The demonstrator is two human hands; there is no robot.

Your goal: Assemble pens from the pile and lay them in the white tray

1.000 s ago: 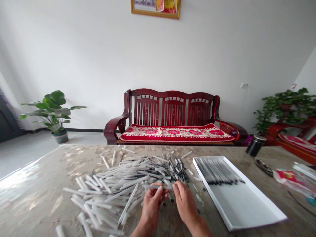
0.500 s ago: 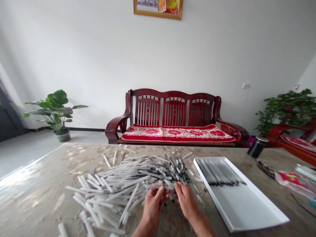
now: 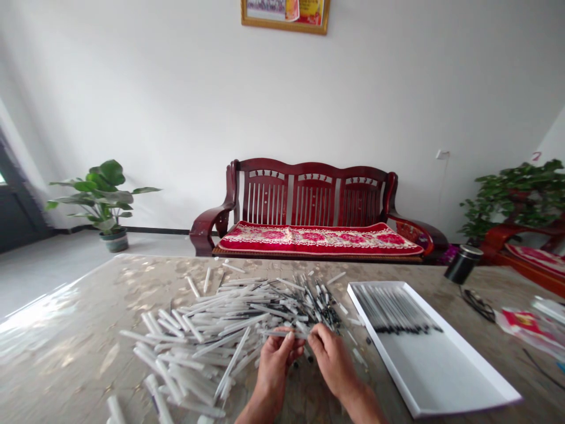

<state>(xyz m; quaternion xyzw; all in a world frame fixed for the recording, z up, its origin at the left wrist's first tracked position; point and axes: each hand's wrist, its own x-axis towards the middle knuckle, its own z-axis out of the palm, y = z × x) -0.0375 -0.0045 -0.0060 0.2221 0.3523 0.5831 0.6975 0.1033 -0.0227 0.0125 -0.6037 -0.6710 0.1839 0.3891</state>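
Observation:
A translucent white pen barrel (image 3: 274,334) lies level in the fingers of my left hand (image 3: 274,368), thumb pressed on top. At its right end, my right hand (image 3: 333,359) is closed in a pinch, fingertips meeting the barrel; whether a small part is between them is hidden. Just beyond and to the left spreads a heap of loose white pen barrels (image 3: 189,359). Behind my right hand lies a cluster of black-tipped pen parts (image 3: 320,300). To the right, a shallow white tray (image 3: 441,371) holds a row of clear pens with black ends (image 3: 388,306) in its far part.
All this lies on a patterned table covering (image 3: 97,318). Right of the tray are a black cylinder (image 3: 462,264), a dark looped object (image 3: 479,303) and a red-and-clear plastic packet (image 3: 525,324). A wooden bench (image 3: 313,194) stands beyond the table.
My right hand has shifted slightly left, its fingertips closing in on the barrel's right end. My left hand keeps its hold. The view has shifted a little.

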